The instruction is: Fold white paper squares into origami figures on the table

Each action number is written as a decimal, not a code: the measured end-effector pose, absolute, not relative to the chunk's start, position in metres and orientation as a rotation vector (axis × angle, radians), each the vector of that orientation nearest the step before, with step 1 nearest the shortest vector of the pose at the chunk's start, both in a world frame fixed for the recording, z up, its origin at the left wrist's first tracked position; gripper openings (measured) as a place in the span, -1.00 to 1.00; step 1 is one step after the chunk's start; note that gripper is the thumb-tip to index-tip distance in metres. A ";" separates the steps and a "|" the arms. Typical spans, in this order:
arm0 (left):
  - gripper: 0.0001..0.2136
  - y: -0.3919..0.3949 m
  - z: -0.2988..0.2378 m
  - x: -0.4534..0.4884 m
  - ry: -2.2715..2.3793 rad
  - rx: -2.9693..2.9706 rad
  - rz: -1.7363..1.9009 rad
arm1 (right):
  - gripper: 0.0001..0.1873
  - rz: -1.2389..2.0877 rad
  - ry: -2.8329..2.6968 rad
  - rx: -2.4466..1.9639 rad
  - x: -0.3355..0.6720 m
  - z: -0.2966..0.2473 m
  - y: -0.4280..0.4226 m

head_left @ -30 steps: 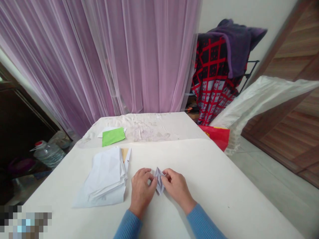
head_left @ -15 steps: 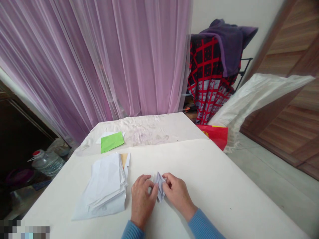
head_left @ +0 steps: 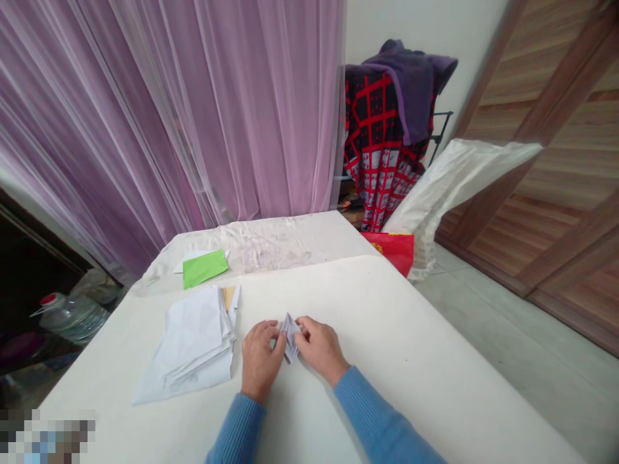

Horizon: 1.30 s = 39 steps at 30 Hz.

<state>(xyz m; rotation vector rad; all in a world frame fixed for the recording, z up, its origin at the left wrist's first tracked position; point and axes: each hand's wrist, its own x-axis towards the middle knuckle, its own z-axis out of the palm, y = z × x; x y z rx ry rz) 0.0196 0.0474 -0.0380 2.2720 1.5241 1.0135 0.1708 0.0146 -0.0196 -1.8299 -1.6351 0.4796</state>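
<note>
A small folded piece of white paper (head_left: 291,335) stands between my two hands on the white table (head_left: 396,348). My left hand (head_left: 258,364) pinches its left side with fingers curled. My right hand (head_left: 319,348) grips its right side, fingers closed around the folds. Both wrists wear blue knitted sleeves. A loose stack of white paper sheets (head_left: 193,348) lies just left of my left hand, apart from it.
A green sheet (head_left: 205,268) lies on white paper at the table's far left. Purple curtains hang behind. A rack with red-checked and purple cloth (head_left: 387,135), a red bag (head_left: 394,248) and a white sack (head_left: 449,180) stand right. A water jug (head_left: 68,316) sits on the floor left.
Both hands kept hold of the folded paper with small finger shifts. The camera view swung to the right, so everything shifted left in the picture.
</note>
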 end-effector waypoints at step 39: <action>-0.92 0.045 -0.026 0.020 1.493 2.195 0.932 | -0.77 0.769 -1.527 -1.657 0.185 -0.023 0.022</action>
